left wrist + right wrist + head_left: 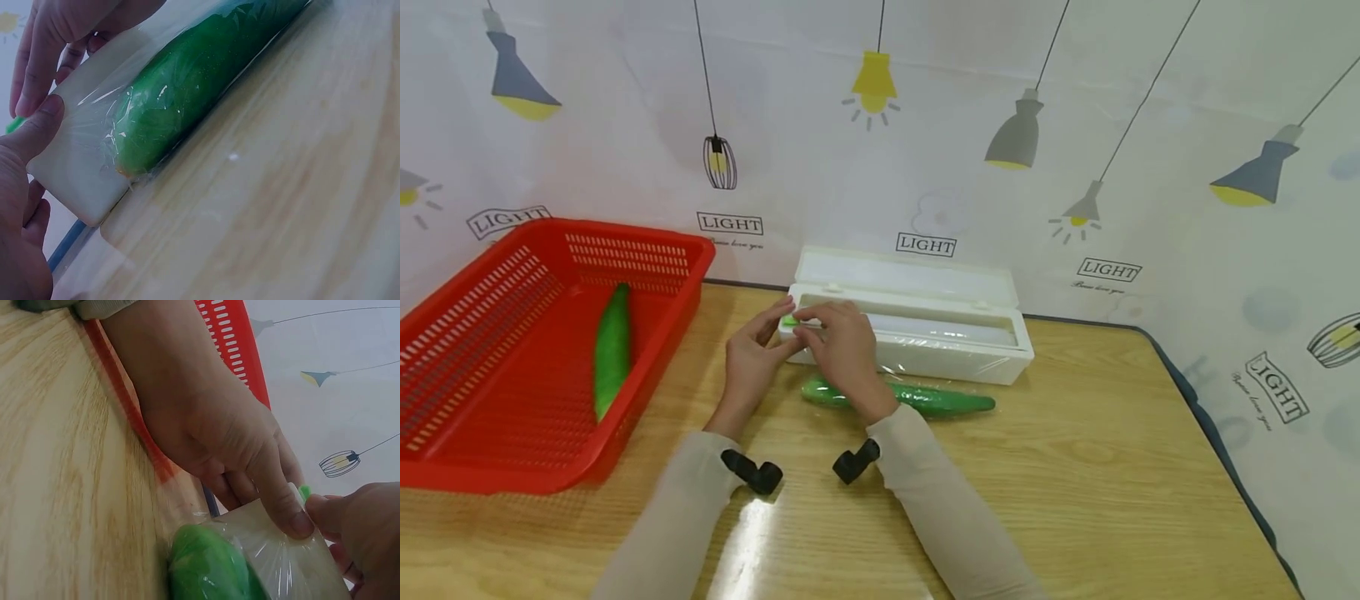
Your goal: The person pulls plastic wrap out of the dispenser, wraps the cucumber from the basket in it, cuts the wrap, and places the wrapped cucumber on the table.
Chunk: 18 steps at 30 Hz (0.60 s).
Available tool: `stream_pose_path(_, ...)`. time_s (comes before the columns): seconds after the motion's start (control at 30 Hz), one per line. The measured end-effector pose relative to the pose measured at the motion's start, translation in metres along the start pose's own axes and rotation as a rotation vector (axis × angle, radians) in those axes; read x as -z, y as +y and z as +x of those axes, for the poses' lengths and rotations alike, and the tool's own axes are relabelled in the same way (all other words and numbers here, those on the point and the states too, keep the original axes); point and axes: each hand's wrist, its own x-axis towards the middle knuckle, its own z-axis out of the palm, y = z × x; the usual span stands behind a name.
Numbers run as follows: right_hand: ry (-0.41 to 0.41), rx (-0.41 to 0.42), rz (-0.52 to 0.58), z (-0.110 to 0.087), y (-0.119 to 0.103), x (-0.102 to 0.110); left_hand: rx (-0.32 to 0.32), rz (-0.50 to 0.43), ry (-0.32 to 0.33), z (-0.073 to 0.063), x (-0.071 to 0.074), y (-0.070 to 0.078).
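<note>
A white plastic-wrap dispenser box (955, 363) with its lid raised stands near the wall, a roll of clear cling film (932, 327) inside. My left hand (751, 358) grips the box's left end, thumb on the front face. The fingers of my right hand (847, 346) pinch a small green slide cutter (789, 320) at that same end, as the right wrist view also shows. In front of the box lies a green cucumber (947, 401), and the left wrist view shows clear film (94, 106) stretched over it from the box.
To the left stands a red perforated basket (655, 367) with another cucumber (612, 354) inside. A wall covering (820, 208) printed with lamps rises just behind the box. Everything sits on a wood-grain table (1097, 467).
</note>
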Motion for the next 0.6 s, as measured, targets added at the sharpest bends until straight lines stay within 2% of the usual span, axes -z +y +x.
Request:
stream_pose_path(0.2, 0.002, 0.003, -0.005, 0.0028, 0.0031, -0.0038, 0.02, -0.006, -0.007, 0.0001, 0.0, -0.0004)
stream_pose_path(0.3, 0.024, 0.046, -0.02, 0.0034, 0.0053, -0.0056, 0.024, -0.012, -0.012, 0.0003, 0.0, -0.0009)
stream_pose_path(0.47, 0.061, 0.139, -0.052, 0.0051, 0.0078, -0.0068, -0.004, -0.04, -0.013, 0.0011, -0.0001, -0.0011)
stream_pose_path(0.6, 0.061, 0.16, -0.02, 0.0055, 0.0081, -0.0062, -0.015, -0.055, -0.007, 0.001, -0.0003, -0.0009)
